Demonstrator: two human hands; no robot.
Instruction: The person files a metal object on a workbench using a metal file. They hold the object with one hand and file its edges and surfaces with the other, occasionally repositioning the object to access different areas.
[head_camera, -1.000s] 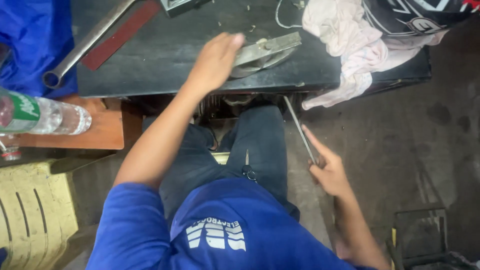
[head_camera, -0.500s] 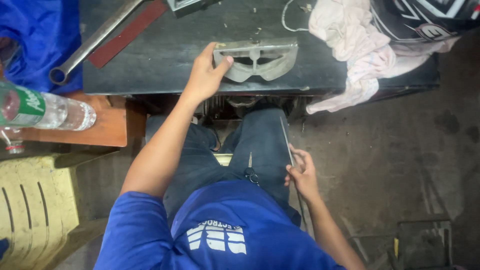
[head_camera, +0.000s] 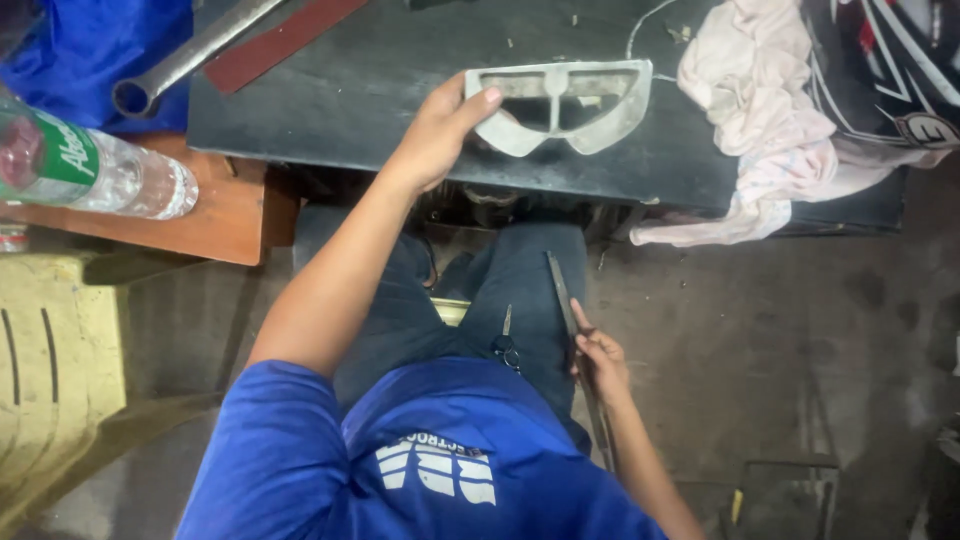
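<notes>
A: What lay at the far left of the scene?

B: A clear plastic bottle (head_camera: 95, 170) with a green label lay on its side on a brown wooden board (head_camera: 215, 220). Above it, a long steel wrench (head_camera: 180, 62) rested across the corner of a dark workbench (head_camera: 350, 110), just beside a flat reddish strip (head_camera: 280, 42).

A: What was the left hand doing?

B: The left hand (head_camera: 440, 130) reached forward over the bench edge. Its thumb lay on top of the left end of a grey metal frame (head_camera: 560, 100), with the fingers curled under that end, so the hand gripped it. The frame was shaped like a pair of goggles, with two openings and a centre bar, and sat on the bench near its front edge.

A: And the right hand?

B: The right hand (head_camera: 600, 360) was low, beside the right thigh of the person's blue jeans (head_camera: 510, 290). Its fingers were closed around a thin, flat metal file (head_camera: 565, 300), index finger stretched along the blade, which pointed up toward the bench.

A: Anything further right?

B: A crumpled pink cloth (head_camera: 760, 110) hung over the bench edge, next to a dark helmet (head_camera: 890, 70).
</notes>
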